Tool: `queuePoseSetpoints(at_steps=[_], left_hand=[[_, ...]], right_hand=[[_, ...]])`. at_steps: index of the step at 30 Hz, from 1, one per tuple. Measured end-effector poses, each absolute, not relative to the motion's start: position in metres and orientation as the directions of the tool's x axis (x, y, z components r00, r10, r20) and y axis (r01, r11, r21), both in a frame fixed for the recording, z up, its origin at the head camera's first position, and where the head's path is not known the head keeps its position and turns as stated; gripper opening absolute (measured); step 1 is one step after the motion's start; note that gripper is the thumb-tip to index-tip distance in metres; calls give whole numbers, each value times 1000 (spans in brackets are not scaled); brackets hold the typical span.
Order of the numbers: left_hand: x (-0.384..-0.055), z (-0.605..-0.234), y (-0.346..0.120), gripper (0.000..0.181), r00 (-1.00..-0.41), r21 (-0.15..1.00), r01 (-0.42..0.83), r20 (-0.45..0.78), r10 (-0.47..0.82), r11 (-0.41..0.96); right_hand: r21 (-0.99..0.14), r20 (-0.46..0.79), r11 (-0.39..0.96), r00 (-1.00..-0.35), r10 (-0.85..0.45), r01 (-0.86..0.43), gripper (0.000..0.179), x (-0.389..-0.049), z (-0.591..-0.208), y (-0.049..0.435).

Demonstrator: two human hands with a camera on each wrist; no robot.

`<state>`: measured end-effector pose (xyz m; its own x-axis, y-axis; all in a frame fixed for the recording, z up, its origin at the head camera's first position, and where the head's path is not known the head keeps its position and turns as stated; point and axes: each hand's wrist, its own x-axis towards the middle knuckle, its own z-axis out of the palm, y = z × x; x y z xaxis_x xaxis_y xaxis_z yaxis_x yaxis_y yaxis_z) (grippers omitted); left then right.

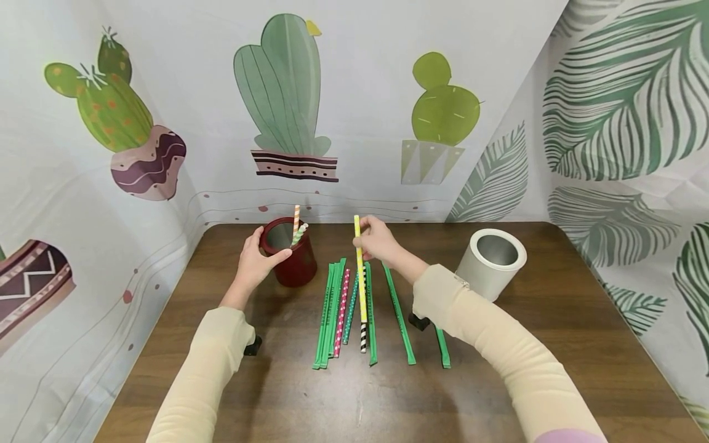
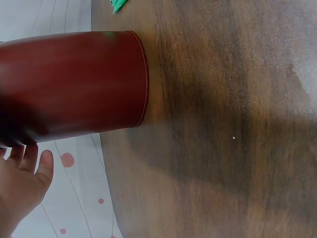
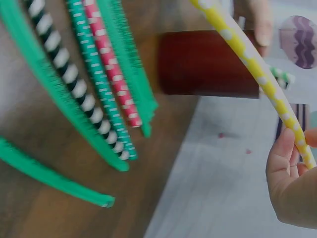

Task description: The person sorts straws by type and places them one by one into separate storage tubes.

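Observation:
My left hand (image 1: 254, 264) grips the dark red canister (image 1: 299, 269) near its rim, fingers on the far left side and thumb across the front. Two straws stand in it: an orange-and-white striped straw (image 1: 296, 220) and a green-and-white one (image 1: 300, 234). Between thumb and fingers, my right hand (image 1: 379, 241) pinches a yellow straw with white dots (image 3: 250, 59) near its upper end. Held upright, that straw overlaps a black-and-white striped straw (image 3: 72, 74) on the table. Beside this lie a pink dotted straw (image 3: 113, 64) and a teal dotted straw (image 3: 94, 59).
Several green paper-wrapped straws (image 1: 330, 317) lie left of the loose ones, and another green wrapped straw (image 1: 400, 320) lies apart to the right. A white canister (image 1: 487, 277) stands at the right behind my forearm. A printed cloth (image 1: 365, 123) hangs behind the wooden table (image 1: 310, 406).

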<state>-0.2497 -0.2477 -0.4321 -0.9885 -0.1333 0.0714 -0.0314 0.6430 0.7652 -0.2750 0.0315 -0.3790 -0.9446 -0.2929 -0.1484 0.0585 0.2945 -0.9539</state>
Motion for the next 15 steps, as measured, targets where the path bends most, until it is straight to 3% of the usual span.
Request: queuePoseSetpoints(at_steps=[9,15], left_hand=[[-249,-433,-248,98,-988,769,-19,84,-131,638],[-250,-433,-248,98,-987,769,-20,85,-134,639]], right_hand=[[-994,-50,106,-973,-227,27,31,-286,-346,15],[-998,63,3,-986,-156,-64,28,-290,-332,6]])
